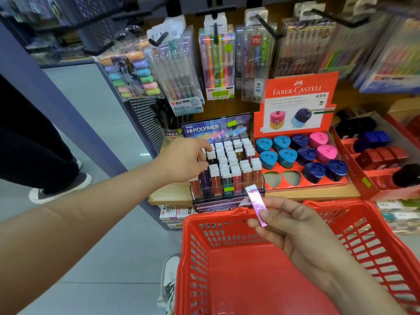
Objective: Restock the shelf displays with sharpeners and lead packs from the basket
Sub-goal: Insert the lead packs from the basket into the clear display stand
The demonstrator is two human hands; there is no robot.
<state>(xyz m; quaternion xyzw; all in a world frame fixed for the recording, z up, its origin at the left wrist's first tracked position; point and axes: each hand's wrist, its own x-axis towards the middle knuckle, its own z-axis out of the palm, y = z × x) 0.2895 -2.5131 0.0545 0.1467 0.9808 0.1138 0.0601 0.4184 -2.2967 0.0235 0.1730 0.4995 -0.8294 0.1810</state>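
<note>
Both clamped: left grip (181,160) on a capped pack (211,155) inside the lead display (204,128), right grip (293,226) on a pink pack (256,204) just before it.

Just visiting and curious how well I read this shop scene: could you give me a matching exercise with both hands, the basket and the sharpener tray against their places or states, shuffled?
Things
1. left hand
2. right hand
3. basket
4. sharpener tray

Places or states
A. two front slots unfilled
B. pinches a pink lead pack
C. reaches into the lead display
D. red, below the shelf edge

Pairs: 1-C, 2-B, 3-D, 4-A
</note>
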